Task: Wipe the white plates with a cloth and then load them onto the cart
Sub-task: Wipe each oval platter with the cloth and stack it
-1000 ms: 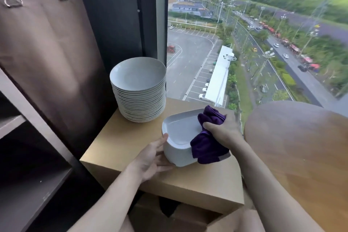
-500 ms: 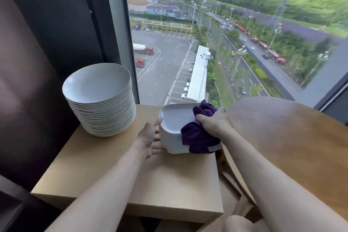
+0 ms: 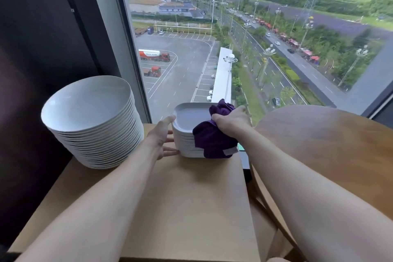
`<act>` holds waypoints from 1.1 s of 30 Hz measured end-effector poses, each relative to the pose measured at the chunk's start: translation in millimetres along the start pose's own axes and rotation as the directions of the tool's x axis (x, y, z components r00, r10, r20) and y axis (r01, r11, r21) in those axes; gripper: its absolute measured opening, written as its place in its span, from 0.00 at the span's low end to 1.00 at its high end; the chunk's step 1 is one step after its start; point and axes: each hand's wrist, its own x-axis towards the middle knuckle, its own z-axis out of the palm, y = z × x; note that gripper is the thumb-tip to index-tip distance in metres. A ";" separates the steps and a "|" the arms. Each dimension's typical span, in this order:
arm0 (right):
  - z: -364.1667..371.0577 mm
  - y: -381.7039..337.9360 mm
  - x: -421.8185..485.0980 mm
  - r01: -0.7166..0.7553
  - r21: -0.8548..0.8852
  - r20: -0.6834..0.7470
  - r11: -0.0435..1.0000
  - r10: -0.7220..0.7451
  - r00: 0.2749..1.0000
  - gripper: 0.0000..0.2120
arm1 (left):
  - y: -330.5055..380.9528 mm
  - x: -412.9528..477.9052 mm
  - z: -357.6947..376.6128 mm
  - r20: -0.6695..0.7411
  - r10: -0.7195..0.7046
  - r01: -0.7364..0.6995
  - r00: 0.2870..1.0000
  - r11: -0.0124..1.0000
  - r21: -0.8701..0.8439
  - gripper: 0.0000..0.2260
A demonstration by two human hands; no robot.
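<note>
Plate stacks occupy the wooden counter (image 3: 191, 198): round stack (image 3: 91, 121) at left, square stack (image 3: 187, 134) far centre. Left hand (image 3: 161, 136) lies with fingers straight against the square stack's left side, thumb at the top rim, gripping nothing, presumably bracing it against sliding. Right hand (image 3: 231, 123) clutches the bunched purple cloth (image 3: 214, 136) on the top plate's right edge, apparently positioned for wiping.
</note>
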 end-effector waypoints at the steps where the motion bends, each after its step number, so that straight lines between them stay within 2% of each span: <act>1: 1.1 -2.9 3.4 -0.003 -0.007 -0.002 1.000 0.003 1.000 0.42 | 3.6 2.9 0.2 -0.001 0.000 0.000 1.000 1.000 0.009 0.28; 5: 4.3 -11.5 14.7 -0.010 -0.017 -0.001 1.000 0.010 1.000 0.38 | 14.0 12.9 0.0 0.002 0.002 -0.002 1.000 0.999 0.033 0.28; 15: 12.5 -21.3 31.8 -0.032 0.001 -0.023 0.999 0.032 0.999 0.36 | 19.1 23.3 -3.2 0.006 -0.001 0.001 1.000 0.999 0.053 0.33; 19: 14.4 -22.1 32.1 -0.033 -0.008 -0.033 0.999 0.033 0.999 0.36 | 21.0 10.1 5.1 -0.031 0.004 -0.002 1.000 0.999 0.054 0.39; 21: 13.4 -21.0 31.0 -0.046 -0.023 -0.029 0.999 0.045 0.999 0.36 | 20.9 -3.9 11.4 -0.063 0.024 -0.017 0.998 0.994 0.106 0.40; 24: 8.6 -23.1 28.1 -0.054 -0.040 -0.021 0.998 0.053 0.998 0.38 | 19.7 -29.4 9.4 -0.101 0.136 -0.105 0.985 0.958 0.268 0.41; 26: 4.5 -27.1 23.5 -0.064 -0.053 -0.021 0.997 0.063 0.998 0.38 | 18.2 -48.5 -2.2 -0.091 0.258 -0.212 0.962 0.912 0.351 0.38; 28: 1.1 -31.0 17.9 -0.067 -0.087 -0.026 0.994 0.065 0.998 0.38 | 15.7 -66.3 -17.8 -0.056 0.347 -0.297 0.936 0.865 0.404 0.27; 31: -6.8 -35.2 10.4 -0.032 -0.127 -0.057 0.991 0.024 0.998 0.35 | 11.1 -92.6 -44.5 -0.032 0.369 -0.331 0.929 0.867 0.372 0.15; 33: -13.0 -36.5 5.9 -0.001 -0.121 -0.084 0.993 -0.010 0.996 0.35 | 7.1 -110.1 -63.1 -0.010 0.367 -0.345 0.930 0.885 0.313 0.12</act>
